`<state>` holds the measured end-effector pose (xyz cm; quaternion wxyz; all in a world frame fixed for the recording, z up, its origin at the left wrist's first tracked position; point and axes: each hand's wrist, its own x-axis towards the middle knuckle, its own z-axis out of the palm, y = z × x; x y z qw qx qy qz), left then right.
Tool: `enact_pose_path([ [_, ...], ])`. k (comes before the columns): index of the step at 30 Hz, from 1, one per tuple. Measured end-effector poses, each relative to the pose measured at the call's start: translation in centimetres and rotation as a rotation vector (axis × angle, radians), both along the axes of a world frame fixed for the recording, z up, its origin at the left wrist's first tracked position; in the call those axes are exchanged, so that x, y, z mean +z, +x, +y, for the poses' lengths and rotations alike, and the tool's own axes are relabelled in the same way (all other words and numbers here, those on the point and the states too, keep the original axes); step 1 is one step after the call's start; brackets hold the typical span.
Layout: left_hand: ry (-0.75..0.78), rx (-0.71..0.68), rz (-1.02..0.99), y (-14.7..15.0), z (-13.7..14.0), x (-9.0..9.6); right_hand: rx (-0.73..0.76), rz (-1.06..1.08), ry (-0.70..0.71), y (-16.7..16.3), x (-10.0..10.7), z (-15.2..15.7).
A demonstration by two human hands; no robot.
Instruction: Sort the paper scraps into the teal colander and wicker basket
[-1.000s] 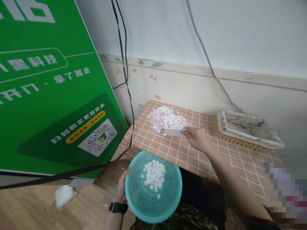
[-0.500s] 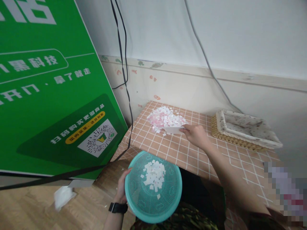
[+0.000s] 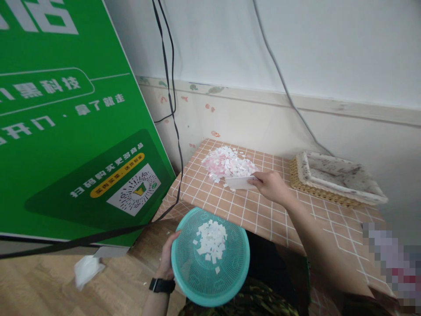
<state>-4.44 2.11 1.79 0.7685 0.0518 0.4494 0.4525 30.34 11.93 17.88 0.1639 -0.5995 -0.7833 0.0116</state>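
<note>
My left hand [image 3: 168,256] grips the left rim of a round teal plastic colander [image 3: 184,267], held below the table's front edge. Inside it lies a heap of small white paper pieces [image 3: 211,240]. Over the table, my right hand [image 3: 268,183] pinches one end of a flat white card [image 3: 240,182]. The card is tilted on its long edge, right at the near side of a pile of white and pink paper scraps [image 3: 228,161]. Part of the card's right end is hidden by my fingers.
The checked tablecloth [image 3: 272,215] covers the table against the wall. A cloth-lined wicker basket [image 3: 329,193] stands at the right. Black cords [image 3: 174,118] hang at the left before a green printed panel [image 3: 82,109]. A white bag-like item [image 3: 87,270] lies on the wooden floor.
My right hand has drawn the card slightly toward me, and more of its flat face shows. The colander and my left hand have stayed in place.
</note>
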Motion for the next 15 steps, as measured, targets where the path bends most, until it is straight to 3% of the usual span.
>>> enact_pose_path([
  [7, -0.009, -0.017, -0.034, 0.1, 0.0, 0.6, 0.006, 0.080, -0.074, 1.1, 0.6, -0.4],
  [15, -0.009, -0.032, -0.037, 0.1, 0.0, 0.2, 0.037, 0.196, -0.125, 3.0, -0.1, -0.6],
])
